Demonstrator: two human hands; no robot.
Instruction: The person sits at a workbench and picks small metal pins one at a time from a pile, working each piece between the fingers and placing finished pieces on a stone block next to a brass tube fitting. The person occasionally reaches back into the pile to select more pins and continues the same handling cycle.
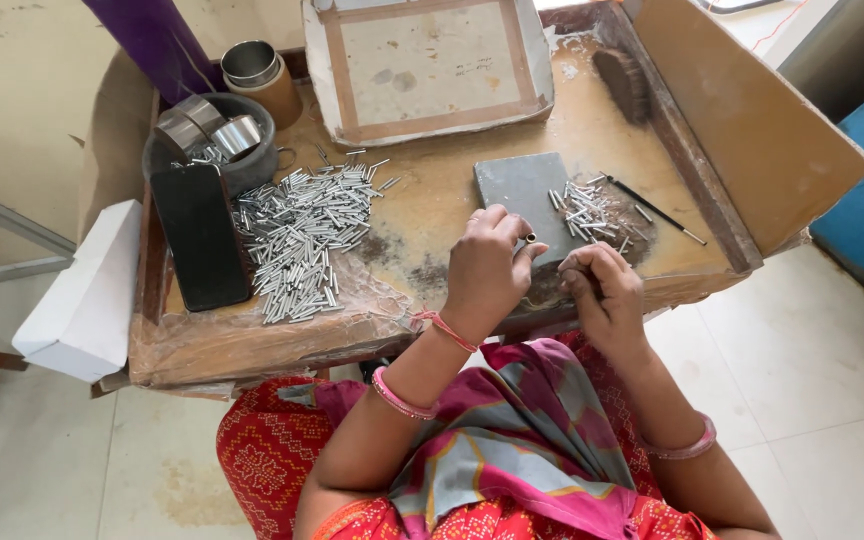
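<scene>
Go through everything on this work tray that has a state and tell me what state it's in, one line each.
Left hand: pinching a small metal tube.
Right hand: curled shut, contents hidden.
Large pile of tubes: loose, spread out.
Small pile of tubes: scattered beside the grey slab.
Phone: screen dark, flat.
Cardboard tray: empty.

Left hand (487,268) is pinching a small brass-tipped tube (530,238) over the near edge of a grey slab (519,190). Right hand (602,290) is curling closed just right of it. Silver tubes are lying heaped left (302,235) and in a smaller pile (592,212) on the slab's right side, on the table (432,205).
</scene>
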